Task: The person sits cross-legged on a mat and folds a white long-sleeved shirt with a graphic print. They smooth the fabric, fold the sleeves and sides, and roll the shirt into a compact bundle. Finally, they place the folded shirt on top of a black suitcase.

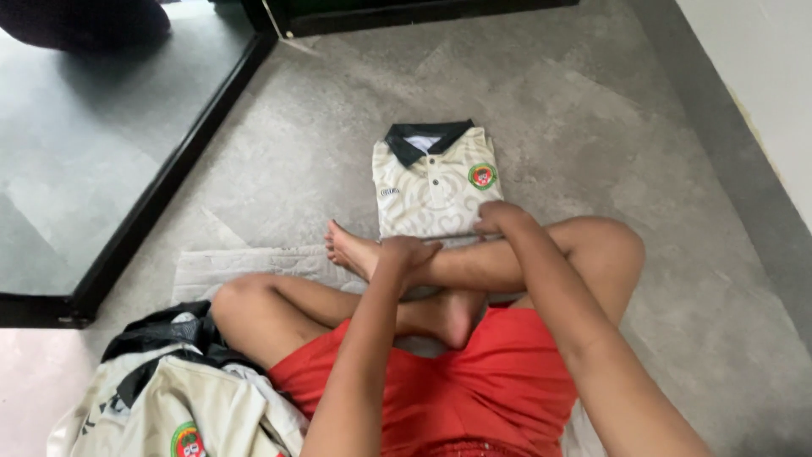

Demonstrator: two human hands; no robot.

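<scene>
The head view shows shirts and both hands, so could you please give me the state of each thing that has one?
Folded shirt: folded flat on the floor, collar up, badge showing.
Pile of shirts: unfolded, heaped beside the person's knee.
Left hand: resting on the crossed leg, holding nothing.
Right hand: on the folded shirt's lower edge; grip cannot be told.
Pale cloth: spread flat on the floor.

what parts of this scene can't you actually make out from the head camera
- Folded shirt, head view: its lower edge is hidden behind the right hand and the crossed legs.
- Left hand: it rests on the shin, palm side hidden, so its grip cannot be told.
- Pile of shirts: cut off by the bottom edge; the count is unclear.
- Dark shape at top left: cut off by the top edge, unidentifiable.
</scene>
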